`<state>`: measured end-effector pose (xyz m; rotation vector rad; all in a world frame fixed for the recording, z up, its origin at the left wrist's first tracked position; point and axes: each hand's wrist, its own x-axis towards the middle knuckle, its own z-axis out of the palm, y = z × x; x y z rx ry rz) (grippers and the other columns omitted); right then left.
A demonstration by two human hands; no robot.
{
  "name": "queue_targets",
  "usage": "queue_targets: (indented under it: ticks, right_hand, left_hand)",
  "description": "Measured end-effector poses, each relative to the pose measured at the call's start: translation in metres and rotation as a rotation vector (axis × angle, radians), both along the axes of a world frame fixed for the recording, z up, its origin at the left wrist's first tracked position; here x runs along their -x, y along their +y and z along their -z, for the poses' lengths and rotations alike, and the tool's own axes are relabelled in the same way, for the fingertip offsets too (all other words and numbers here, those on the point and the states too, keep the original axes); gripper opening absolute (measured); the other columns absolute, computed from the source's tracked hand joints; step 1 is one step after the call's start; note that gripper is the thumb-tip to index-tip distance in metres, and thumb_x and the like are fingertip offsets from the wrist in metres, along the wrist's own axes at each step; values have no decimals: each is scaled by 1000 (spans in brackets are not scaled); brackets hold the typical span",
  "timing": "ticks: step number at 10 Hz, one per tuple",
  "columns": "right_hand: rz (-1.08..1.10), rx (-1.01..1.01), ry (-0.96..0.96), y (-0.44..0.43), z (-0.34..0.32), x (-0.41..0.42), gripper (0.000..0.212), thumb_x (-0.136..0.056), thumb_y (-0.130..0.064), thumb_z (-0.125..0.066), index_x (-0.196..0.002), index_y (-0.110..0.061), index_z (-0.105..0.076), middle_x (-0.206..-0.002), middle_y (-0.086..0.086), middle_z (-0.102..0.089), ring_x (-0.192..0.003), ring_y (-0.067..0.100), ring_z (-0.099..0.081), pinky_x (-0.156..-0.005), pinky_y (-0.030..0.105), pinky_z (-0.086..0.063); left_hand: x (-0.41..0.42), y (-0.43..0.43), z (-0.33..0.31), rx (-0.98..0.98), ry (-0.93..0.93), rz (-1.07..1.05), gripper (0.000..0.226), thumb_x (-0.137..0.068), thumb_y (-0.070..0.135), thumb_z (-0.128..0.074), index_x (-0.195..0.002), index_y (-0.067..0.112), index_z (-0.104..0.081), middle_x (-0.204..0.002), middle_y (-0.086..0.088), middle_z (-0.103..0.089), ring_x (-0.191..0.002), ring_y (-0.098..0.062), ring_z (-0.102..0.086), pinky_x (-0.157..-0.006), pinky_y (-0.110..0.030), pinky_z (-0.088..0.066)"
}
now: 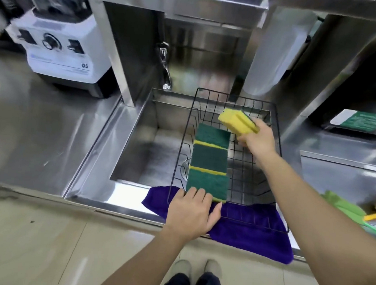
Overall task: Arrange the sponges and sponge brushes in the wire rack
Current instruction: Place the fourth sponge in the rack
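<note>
My left hand (192,211), flat and unclenched, presses the nearest green sponge (206,184) to steady the row in the wire rack (278,148). Two more green sponges (211,147) run toward 12 o'clock. At 1 o'clock, my right hand (257,139) grips a yellow sponge (236,120) above the rack, likely next in line.

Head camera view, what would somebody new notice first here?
Probably the yellow sponge held up in the right hand over the black wire rack. Next, the row of three green-topped sponges along the rack's left side, with the left hand at the nearest one. The purple cloth under the rack's front edge also stands out against the steel.
</note>
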<state>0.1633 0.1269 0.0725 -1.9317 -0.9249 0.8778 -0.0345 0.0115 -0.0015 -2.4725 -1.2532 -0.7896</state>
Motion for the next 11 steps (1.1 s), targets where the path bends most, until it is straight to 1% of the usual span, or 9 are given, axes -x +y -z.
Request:
queue_targets:
  ticks: [1,2,3,4,5,6,7,9,11]
  right_hand:
    - [-15,-19,155,10,1,3,62,-72,3,-70,-127,-17,-54,-118,4,-52,-104,20,-53,-82,23,-48]
    - [28,-39,255,24,9,3,49,-81,-15,-65,-129,-18,-55,-134,4,-53,-122,21,-52,-109,39,-40]
    - [71,-31,230,32,12,8,41,-92,-18,-53,-133,-17,-52,-145,5,-45,-133,23,-43,-115,28,-27]
    - [64,-24,107,39,21,8,41,-97,-16,-44,-138,-14,-45,-147,6,-43,-132,23,-42,-83,4,-30]
    - [15,-10,4,46,29,17,42,-98,-21,-43,-140,-17,-43,-145,10,-44,-128,28,-46,-90,13,-35]
    - [-98,74,-55,52,36,28,46,-98,-34,-40,-142,-26,-38,-155,15,-24,-141,31,-28,-117,33,-22]
    - [-267,210,-136,57,42,30,53,-97,-42,-36,-147,-31,-23,-159,13,-11,-145,32,-20,-118,41,-19]
    - [-426,346,-384,62,44,18,58,-98,-40,-34,-150,-27,-12,-155,13,-29,-136,36,-36,-109,43,-34]
    - [-636,544,-542,62,37,10,74,-90,-63,-31,-148,-35,6,-160,9,-7,-145,35,-16,-115,58,-17]
  left_hand:
    - [0,0,1,-10,-20,-6,47,-97,40,-36,-63,15,-56,-60,0,-52,-56,-19,-48,-54,-29,-35]
    - [-1,-1,1,-13,-31,-2,47,-97,39,-35,-62,16,-54,-59,0,-49,-56,-19,-46,-54,-30,-33]
    - [-1,-2,2,-3,-29,14,46,-97,39,-36,-62,16,-56,-60,1,-50,-56,-18,-46,-54,-29,-34]
    - [-1,-2,2,3,-20,24,43,-96,38,-38,-64,16,-56,-61,2,-51,-57,-17,-46,-54,-29,-34]
    - [-1,-2,3,9,-16,20,42,-95,38,-39,-64,16,-56,-61,2,-50,-57,-17,-45,-54,-29,-34]
    - [-1,-2,2,23,-19,22,42,-95,38,-39,-64,16,-55,-61,2,-50,-57,-17,-45,-55,-29,-33]
    - [-1,-2,1,41,-14,26,42,-95,39,-39,-64,17,-56,-61,2,-51,-57,-16,-45,-55,-29,-34]
    - [0,-2,1,52,-9,27,43,-95,39,-38,-63,17,-55,-61,3,-49,-57,-16,-43,-53,-29,-34]
    - [0,-2,0,54,-8,33,43,-96,39,-38,-63,17,-55,-61,2,-50,-57,-17,-44,-54,-29,-34]
